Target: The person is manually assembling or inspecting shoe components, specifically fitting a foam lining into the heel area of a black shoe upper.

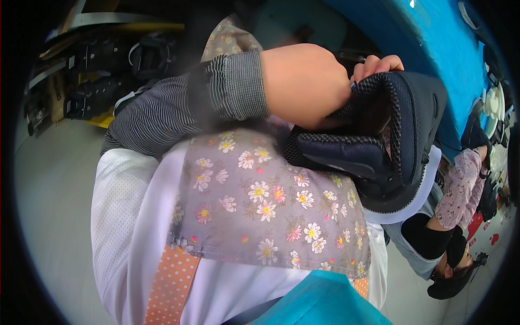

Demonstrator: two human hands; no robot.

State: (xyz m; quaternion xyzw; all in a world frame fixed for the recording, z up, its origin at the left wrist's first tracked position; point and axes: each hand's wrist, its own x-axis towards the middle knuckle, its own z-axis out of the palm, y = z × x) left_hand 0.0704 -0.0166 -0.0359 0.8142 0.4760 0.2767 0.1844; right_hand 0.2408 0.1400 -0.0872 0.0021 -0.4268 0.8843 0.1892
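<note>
A dark navy padded shoe [420, 116] with mesh lining and a pale sole edge is held tilted in front of my flowered apron [265, 200], its opening facing me. From the left, my left hand [309, 84] reaches out of a striped sleeve cover to the padded collar. It is bent and closed there, with its fingertips hidden by the shoe. Curled fingers [379, 64] show over the shoe's far edge; they appear to be my right hand, gripping it, while the rest of that hand and its forearm are hidden behind the shoe.
Blue sheeting [401, 32] covers a surface beyond the shoe. Dark shoes [100, 57] stand on a rack at upper left. At right, a person in a dark cap [457, 284] and patterned sleeve [460, 189] works near pale pieces [494, 105].
</note>
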